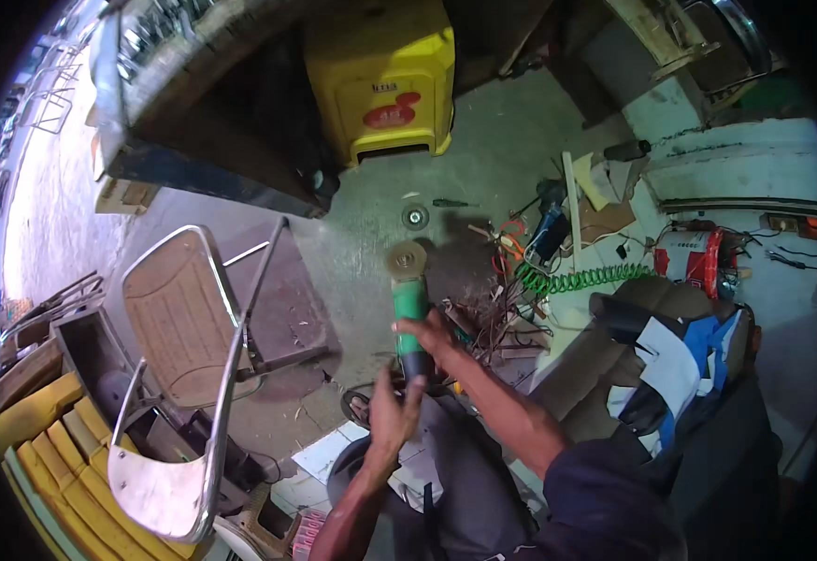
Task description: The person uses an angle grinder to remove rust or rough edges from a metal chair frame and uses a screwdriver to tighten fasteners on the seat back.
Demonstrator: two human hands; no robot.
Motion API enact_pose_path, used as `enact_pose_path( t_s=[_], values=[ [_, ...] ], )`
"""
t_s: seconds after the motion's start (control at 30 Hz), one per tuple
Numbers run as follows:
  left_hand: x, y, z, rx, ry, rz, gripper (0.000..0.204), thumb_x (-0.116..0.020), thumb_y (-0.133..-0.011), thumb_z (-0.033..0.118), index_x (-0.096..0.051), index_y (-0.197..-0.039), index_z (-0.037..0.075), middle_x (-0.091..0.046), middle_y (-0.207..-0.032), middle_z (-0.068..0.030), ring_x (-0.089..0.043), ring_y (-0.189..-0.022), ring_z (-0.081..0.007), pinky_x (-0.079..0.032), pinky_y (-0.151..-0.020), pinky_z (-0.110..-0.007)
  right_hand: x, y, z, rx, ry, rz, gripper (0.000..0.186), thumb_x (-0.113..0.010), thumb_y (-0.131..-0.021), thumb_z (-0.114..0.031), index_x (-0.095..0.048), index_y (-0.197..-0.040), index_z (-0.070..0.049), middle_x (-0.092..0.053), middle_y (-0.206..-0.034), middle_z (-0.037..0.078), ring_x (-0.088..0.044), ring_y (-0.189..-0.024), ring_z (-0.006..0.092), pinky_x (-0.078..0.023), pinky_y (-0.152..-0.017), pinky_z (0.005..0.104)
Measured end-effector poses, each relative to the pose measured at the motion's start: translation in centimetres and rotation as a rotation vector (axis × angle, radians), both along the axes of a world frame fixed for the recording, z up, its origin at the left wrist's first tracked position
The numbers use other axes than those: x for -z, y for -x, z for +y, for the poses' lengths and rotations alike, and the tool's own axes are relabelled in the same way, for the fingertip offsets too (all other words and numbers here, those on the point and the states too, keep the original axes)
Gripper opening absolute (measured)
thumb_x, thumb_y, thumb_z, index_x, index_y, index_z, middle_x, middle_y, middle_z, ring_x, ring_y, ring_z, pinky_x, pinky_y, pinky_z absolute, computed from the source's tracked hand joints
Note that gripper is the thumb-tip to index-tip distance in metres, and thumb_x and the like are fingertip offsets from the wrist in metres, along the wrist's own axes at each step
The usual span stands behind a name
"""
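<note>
Grasping a green-and-black cylindrical angle grinder at centre with the right hand, pointing its round brown disc far; placing the left hand at the near end, not showing clearly whether gripping.

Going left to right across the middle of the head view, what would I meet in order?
Metal-framed chair with a brown back → green power tool in the right hand → green coiled cord → red-and-white container.

A navy sleeve and grey trousers show.
</note>
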State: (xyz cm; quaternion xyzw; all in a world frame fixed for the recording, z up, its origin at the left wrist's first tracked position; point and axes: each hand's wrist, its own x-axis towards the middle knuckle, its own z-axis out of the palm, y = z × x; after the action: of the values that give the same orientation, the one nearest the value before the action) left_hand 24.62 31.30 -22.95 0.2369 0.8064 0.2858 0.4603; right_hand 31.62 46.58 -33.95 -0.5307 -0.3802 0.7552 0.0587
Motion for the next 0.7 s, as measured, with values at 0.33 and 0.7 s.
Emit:
enact_pose_path(
  t_s=[0.33, 0.7],
  values=[
    [12.6, 8.2, -19.2, -0.201, 0.271, 0.126, 0.024, -0.061, -0.1, 0.013, -0.063, -0.118, -0.003, -0.07, -0.095, -0.0162, -0.069, -0.089, -0.0223, -0.055, -0.076, -0.037, 26.1, 9.9, 1.2, -0.267, -0.56, -0.204, 0.065, -0.085, -0.066, -0.036, -0.06, -0.115, -0.002, -0.069, -0.103, 0.022, -0.069, -0.094, 0.0384, -0.056, -0.083, 0.0474],
    [17.6, 7.9, -13.7, 0.26, -0.219, 0.538, 0.028, -0.059, -0.098, 0.007, -0.064, -0.123, -0.005, -0.068, -0.106, -0.0194, -0.069, -0.095, -0.0301, -0.053, -0.087, -0.038, 33.0, 16.8, 3.6, -0.216, -1.104, -0.392, 0.074, -0.083, -0.069, -0.041, -0.059, -0.12, 0.008, -0.057, -0.122, 0.028, -0.056, -0.115, 0.0441, -0.047, -0.099, 0.0531]
  ],
)
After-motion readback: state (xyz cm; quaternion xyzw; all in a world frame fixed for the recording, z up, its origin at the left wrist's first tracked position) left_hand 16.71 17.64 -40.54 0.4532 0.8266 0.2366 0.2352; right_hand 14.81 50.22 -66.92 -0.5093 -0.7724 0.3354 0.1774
